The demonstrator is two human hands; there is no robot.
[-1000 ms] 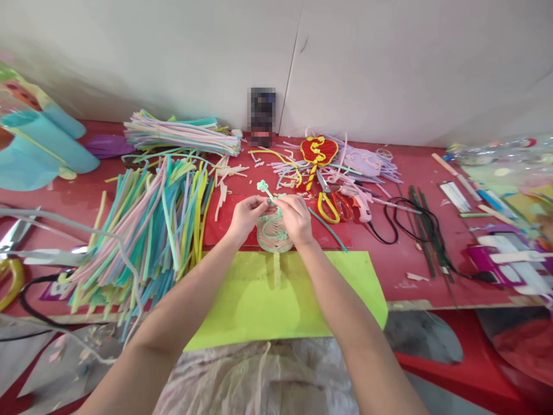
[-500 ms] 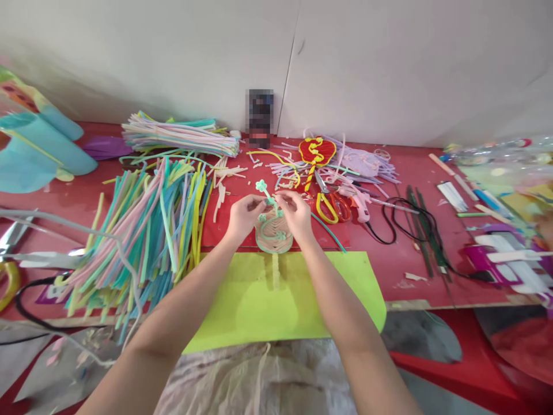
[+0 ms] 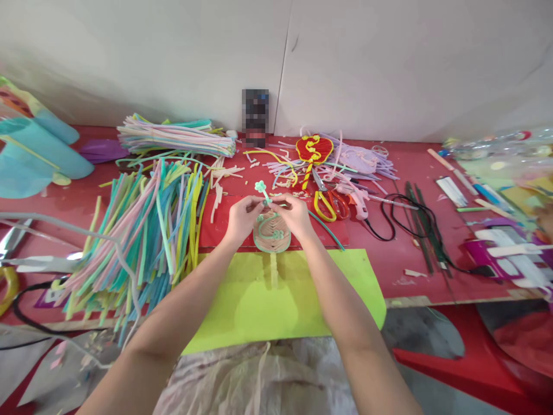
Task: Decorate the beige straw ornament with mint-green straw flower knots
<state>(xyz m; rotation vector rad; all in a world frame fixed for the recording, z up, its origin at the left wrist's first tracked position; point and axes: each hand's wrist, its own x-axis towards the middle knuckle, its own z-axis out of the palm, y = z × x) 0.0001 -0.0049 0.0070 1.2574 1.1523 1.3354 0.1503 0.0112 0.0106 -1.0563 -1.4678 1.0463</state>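
Two hands meet over the middle of the worktop (image 3: 391, 279). The left hand (image 3: 245, 219) and the right hand (image 3: 294, 214) are each nearly closed, fingertips pinched together on the short stem of one mint-green flower (image 3: 260, 187). The flower points toward the back edge. Just below the fingers lies one beige fan (image 3: 272, 231) with green trim, its head on one red mat (image 3: 211, 230), its single handle over one yellow-green sheet (image 3: 268, 317) that covers the middle of the front edge. One blue-green stem (image 3: 330, 231) lies right of the right hand. Toward the back edge are one red-and-yellow fan (image 3: 314, 150), two scissor handles, one yellow (image 3: 323, 207) and one red (image 3: 340, 206), and one pink glue gun (image 3: 359, 203). Two multicoloured bundles, one near the back-left corner (image 3: 173, 137), one nearer the front edge (image 3: 142, 230), hold too many stems to count.
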